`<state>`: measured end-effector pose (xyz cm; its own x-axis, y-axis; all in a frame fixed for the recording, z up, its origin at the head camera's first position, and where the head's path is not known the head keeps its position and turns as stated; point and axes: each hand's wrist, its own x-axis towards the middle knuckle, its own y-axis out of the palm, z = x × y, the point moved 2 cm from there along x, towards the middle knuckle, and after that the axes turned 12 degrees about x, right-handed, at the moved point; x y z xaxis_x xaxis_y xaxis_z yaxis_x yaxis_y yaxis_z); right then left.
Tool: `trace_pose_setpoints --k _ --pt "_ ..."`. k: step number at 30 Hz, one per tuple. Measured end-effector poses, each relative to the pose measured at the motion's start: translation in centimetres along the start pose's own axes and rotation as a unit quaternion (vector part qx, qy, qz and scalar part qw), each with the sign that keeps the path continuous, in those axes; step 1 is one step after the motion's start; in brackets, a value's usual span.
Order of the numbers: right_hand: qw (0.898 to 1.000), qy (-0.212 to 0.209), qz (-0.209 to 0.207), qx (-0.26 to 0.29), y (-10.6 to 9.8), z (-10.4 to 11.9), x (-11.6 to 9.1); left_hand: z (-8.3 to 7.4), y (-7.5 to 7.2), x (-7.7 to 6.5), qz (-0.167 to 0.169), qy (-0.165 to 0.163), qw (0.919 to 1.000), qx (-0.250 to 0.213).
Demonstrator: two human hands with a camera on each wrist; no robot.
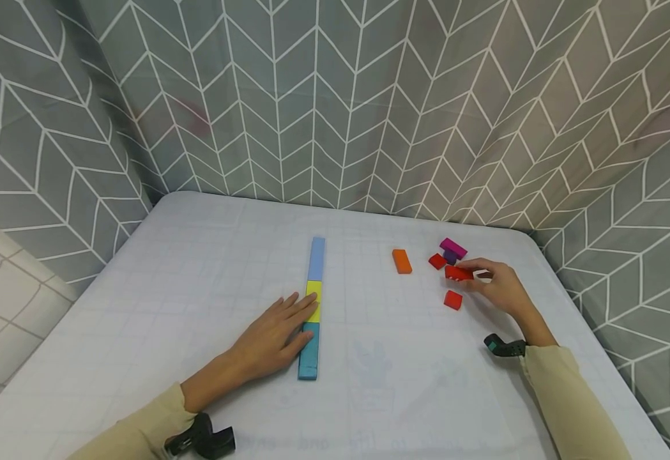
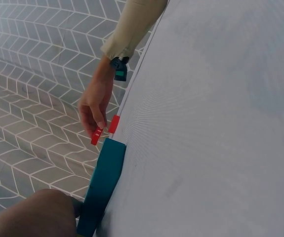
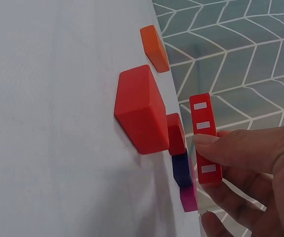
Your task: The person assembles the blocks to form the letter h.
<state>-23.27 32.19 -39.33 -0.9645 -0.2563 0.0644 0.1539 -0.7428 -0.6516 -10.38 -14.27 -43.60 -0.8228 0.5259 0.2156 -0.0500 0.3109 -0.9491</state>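
Observation:
A straight row of blocks lies on the white table: a light blue block [image 1: 317,259] at the far end, a yellow block [image 1: 314,289] in the middle and a teal block [image 1: 308,358] nearest me. My left hand [image 1: 274,335] rests across the yellow and teal blocks with its fingers extended. Off to the right, my right hand [image 1: 498,287] pinches a red block [image 3: 201,116] between thumb and fingers. White rectangles mark one face of it, and it appears raised above the table. Beneath and nearer me sits a plain red block [image 1: 453,299].
Just beyond the right hand, a smaller-looking red block [image 1: 437,261], a dark purple block [image 1: 450,257] and a magenta block [image 1: 453,248] are clustered. An orange block [image 1: 402,261] lies left of them. Patterned grey curtains [image 1: 340,115] border the table's far side.

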Motion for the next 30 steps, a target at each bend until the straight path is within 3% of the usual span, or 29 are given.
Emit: trace_pose_setpoints --k 20,30 --pt "0.998 -0.057 -0.017 0.009 1.6 3.1 1.0 -0.1 0.1 0.0 -0.008 0.000 0.9999 -0.007" --pt "0.998 -0.064 -0.016 0.010 2.9 4.6 1.1 -0.1 0.1 0.0 -0.008 0.000 1.0000 -0.005"
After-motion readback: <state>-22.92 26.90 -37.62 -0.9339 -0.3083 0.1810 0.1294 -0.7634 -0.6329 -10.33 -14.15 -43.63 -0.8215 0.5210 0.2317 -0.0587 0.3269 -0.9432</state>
